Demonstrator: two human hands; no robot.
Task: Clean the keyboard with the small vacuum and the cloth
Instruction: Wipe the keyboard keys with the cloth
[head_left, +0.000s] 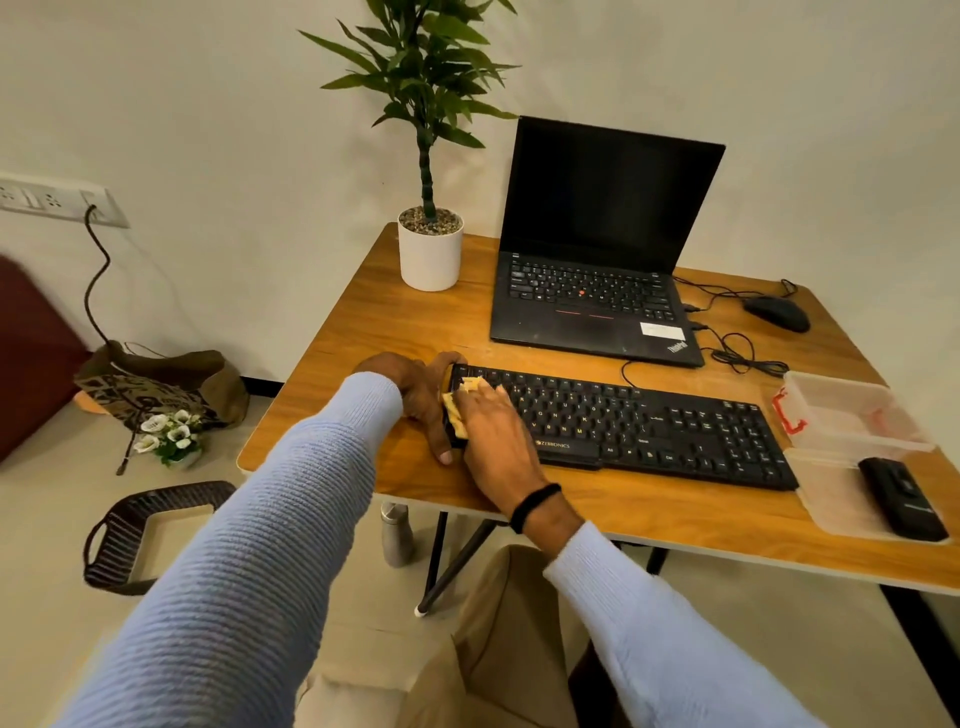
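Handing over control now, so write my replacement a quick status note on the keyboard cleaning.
Left hand grips the Zebronics keyboard by its left end.
Right hand presses the yellow cloth flat on the leftmost keys.
Small vacuum lies on the clear lid, far right.
Wiping under way; vacuuming seems done, unconfirmed.
Left: wipe the keys rightward.

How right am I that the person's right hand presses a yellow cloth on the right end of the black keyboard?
Not quite. The head view shows the right hand pressing the yellow cloth on the left end of the black keyboard, not the right end.
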